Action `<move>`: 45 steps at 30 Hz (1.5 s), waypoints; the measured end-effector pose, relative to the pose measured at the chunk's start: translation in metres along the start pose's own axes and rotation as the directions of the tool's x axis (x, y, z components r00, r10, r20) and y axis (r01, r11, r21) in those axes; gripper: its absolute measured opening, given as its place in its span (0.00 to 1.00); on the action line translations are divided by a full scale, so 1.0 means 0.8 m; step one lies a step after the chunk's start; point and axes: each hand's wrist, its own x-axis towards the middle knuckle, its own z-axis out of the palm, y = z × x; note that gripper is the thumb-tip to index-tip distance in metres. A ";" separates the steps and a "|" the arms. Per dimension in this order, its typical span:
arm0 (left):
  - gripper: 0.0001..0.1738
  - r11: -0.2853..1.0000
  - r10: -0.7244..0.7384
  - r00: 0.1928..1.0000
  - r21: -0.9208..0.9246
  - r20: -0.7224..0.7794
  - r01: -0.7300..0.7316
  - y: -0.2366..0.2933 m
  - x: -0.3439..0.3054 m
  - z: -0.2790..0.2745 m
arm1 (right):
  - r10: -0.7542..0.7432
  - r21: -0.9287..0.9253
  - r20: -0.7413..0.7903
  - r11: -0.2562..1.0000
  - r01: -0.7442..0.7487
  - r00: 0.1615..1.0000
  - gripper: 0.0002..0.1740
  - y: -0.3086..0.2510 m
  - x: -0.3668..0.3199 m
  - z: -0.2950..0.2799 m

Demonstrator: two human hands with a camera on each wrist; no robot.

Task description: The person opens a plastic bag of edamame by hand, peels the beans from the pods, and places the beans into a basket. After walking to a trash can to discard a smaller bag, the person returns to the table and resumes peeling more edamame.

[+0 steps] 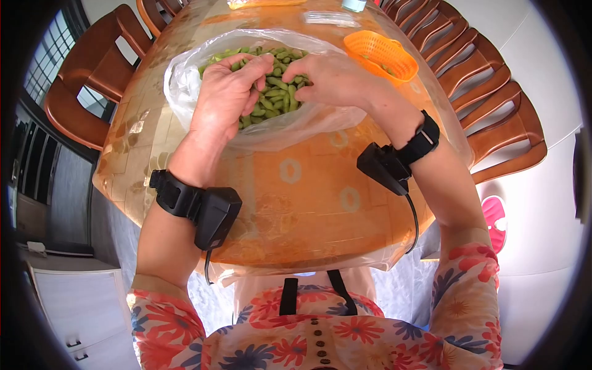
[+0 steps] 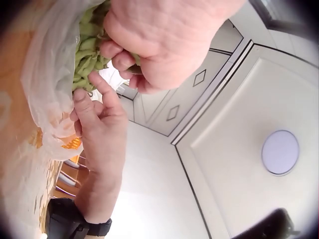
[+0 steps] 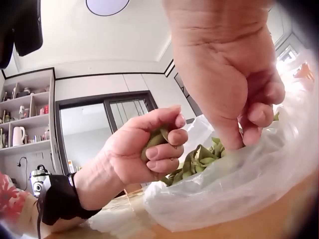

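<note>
A clear plastic bag (image 1: 184, 86) lies opened out on the table, heaped with green soybean pods (image 1: 271, 105). Over the left part of the heap, my left hand (image 1: 225, 92) curls its fingers around a soybean pod (image 3: 153, 142), which shows between palm and fingers in the right wrist view. My right hand (image 1: 336, 80) reaches down at the heap's right side, its fingertips among the pods. In the left wrist view the right thumb and forefinger (image 2: 105, 89) stand apart at the pods' edge.
An orange plastic basket (image 1: 381, 57) with a few green bits in it stands right of the bag. Farther back lie a clear flat package (image 1: 331, 18) and a yellow package (image 1: 265, 3). Wooden chairs (image 1: 487, 80) line both sides of the covered table (image 1: 296, 203).
</note>
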 end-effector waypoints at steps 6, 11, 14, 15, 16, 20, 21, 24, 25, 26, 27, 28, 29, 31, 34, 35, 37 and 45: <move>0.08 1.000 0.008 1.000 0.001 0.003 -0.008 -0.003 0.000 0.002 | 0.078 0.118 0.076 0.989 -0.087 0.994 0.10 -0.007 -0.005 -0.008; 0.07 0.995 0.062 0.997 0.080 0.046 -0.065 -0.007 0.000 0.004 | 0.233 0.543 0.069 0.807 -0.232 0.970 0.12 -0.010 -0.018 -0.021; 0.08 0.913 0.251 0.958 0.295 0.142 -0.283 -0.018 0.003 0.008 | 0.423 0.723 0.183 0.554 -0.413 0.887 0.12 -0.012 -0.028 -0.030; 0.08 0.876 0.230 0.957 0.390 0.176 -0.283 -0.014 -0.003 0.011 | 0.437 0.826 0.206 0.402 -0.395 0.876 0.13 -0.009 -0.032 -0.025; 0.09 0.830 0.206 0.957 0.480 0.206 -0.282 -0.012 -0.007 0.014 | 0.445 0.901 0.232 0.236 -0.364 0.865 0.13 -0.007 -0.035 -0.021; 0.08 0.698 0.314 0.923 0.605 0.222 -0.383 -0.016 -0.012 0.018 | 0.398 0.954 0.277 -0.010 -0.298 0.874 0.13 -0.012 -0.042 -0.007; 0.08 0.698 0.342 0.915 0.594 0.216 -0.401 -0.018 -0.011 0.017 | 0.382 0.966 0.257 -0.069 -0.250 0.888 0.12 -0.012 -0.042 -0.007; 0.08 0.687 0.366 0.907 0.596 0.209 -0.415 -0.018 -0.010 0.017 | 0.343 0.971 0.230 -0.140 -0.192 0.911 0.11 -0.013 -0.046 -0.004; 0.08 0.677 0.363 0.908 0.610 0.207 -0.410 -0.017 -0.010 0.017 | 0.318 0.971 0.224 -0.152 -0.184 0.921 0.11 -0.013 -0.046 -0.002; 0.08 0.676 0.360 0.909 0.613 0.210 -0.409 -0.016 -0.011 0.017 | 0.319 0.971 0.224 -0.156 -0.182 0.921 0.11 -0.012 -0.046 0.001; 0.08 0.672 0.343 0.916 0.627 0.206 -0.393 -0.016 -0.012 0.018 | 0.301 0.976 0.205 -0.133 -0.171 0.931 0.10 -0.011 -0.045 0.005; 0.08 0.669 0.326 0.923 0.641 0.202 -0.377 -0.016 -0.012 0.019 | 0.284 0.981 0.185 -0.109 -0.160 0.941 0.10 -0.011 -0.046 0.008; 0.08 0.668 0.322 0.924 0.642 0.207 -0.377 -0.017 -0.012 0.019 | 0.289 0.981 0.185 -0.114 -0.158 0.939 0.10 -0.010 -0.047 0.008; 0.09 0.694 0.363 0.917 0.608 0.167 -0.386 -0.021 -0.010 0.018 | 0.329 0.983 0.183 -0.034 -0.182 0.926 0.10 -0.009 -0.047 0.007; 0.11 0.704 0.411 0.890 0.553 0.196 -0.446 -0.022 -0.007 0.015 | 0.339 0.973 0.214 0.010 -0.231 0.916 0.10 -0.008 -0.049 0.006; 0.11 0.704 0.410 0.890 0.553 0.197 -0.447 -0.022 -0.007 0.016 | 0.340 0.973 0.213 0.009 -0.230 0.916 0.10 -0.009 -0.049 0.007; 0.10 0.658 0.429 0.877 0.590 0.218 -0.468 -0.022 -0.008 0.017 | 0.316 0.977 0.212 -0.030 -0.213 0.925 0.10 -0.010 -0.048 0.009; 0.09 0.612 0.442 0.863 0.622 0.243 -0.488 -0.019 -0.010 0.017 | 0.306 0.981 0.161 0.055 -0.186 0.938 0.09 -0.013 -0.049 0.009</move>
